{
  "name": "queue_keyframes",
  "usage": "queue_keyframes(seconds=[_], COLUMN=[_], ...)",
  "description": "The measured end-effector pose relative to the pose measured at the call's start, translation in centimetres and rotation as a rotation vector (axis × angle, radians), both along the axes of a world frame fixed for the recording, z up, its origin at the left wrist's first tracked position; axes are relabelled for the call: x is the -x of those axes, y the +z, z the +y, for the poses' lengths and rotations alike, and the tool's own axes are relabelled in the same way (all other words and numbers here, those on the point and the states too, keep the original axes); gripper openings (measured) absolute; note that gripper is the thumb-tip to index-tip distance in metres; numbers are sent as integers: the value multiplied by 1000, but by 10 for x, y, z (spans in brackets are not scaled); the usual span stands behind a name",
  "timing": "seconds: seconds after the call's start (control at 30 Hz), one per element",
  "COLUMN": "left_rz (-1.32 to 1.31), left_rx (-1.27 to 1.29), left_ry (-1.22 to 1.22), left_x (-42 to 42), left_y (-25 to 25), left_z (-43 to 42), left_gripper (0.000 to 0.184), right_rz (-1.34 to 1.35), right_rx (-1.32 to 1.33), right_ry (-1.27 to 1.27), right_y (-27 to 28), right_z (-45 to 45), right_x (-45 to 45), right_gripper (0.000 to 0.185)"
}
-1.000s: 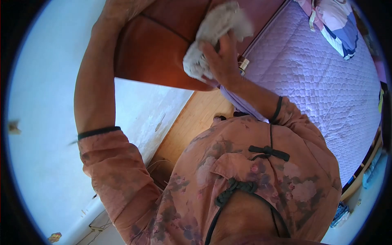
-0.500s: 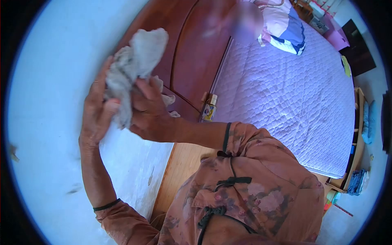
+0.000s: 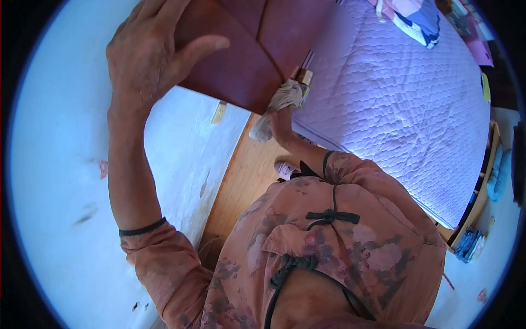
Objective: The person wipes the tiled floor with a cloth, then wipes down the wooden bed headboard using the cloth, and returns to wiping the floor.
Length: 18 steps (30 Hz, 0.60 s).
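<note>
My left hand (image 3: 148,60) is spread at the upper left, thumb stretched out, against the reddish-brown wooden headboard (image 3: 224,60); its fingertips run out of view. Nothing shows in it. Lower down, my right hand (image 3: 281,124) is closed around a crumpled greyish-white cloth (image 3: 287,95). One part of the cloth lies against the headboard's corner edge, and another part hangs below the hand. Just behind the cloth stands a small container with a gold cap (image 3: 304,75), mostly covered.
A lilac quilted cover (image 3: 383,120) spreads over the bed, with folded clothes (image 3: 416,19) at its far end. The white wall (image 3: 60,164) rises at left, with a socket (image 3: 219,112) beneath the headboard. A shoe (image 3: 285,168) rests on the wooden floor (image 3: 246,175).
Both hands were together on the cloth before the wall. My left hand has let go and moved up; my right hand has carried the cloth rightward to the headboard's corner. The view has shifted.
</note>
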<state>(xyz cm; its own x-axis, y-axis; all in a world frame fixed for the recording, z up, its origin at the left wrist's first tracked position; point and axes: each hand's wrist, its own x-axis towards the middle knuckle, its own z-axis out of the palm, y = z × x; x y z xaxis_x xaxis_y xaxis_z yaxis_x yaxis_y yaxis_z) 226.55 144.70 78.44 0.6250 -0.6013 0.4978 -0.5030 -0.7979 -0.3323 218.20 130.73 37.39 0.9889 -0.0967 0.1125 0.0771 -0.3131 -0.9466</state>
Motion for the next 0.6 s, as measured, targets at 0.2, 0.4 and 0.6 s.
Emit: queue_keyframes(seconds=[0.2,0.4,0.6], left_rz=[117,-10,-55], left_rx=[62,129,188], left_ry=[100,37,45], left_x=[9,3,-1], left_y=[2,-15,-20], left_z=[0,16,22], left_gripper=[78,77,70], right_rz=[730,840,871], right_rx=[-812,-1222,-1072], right_ry=[-212,-190,-109], right_y=[-68,-61,51], right_z=[8,3,-1], right_x=[8,0,-11], right_gripper=[35,22,26])
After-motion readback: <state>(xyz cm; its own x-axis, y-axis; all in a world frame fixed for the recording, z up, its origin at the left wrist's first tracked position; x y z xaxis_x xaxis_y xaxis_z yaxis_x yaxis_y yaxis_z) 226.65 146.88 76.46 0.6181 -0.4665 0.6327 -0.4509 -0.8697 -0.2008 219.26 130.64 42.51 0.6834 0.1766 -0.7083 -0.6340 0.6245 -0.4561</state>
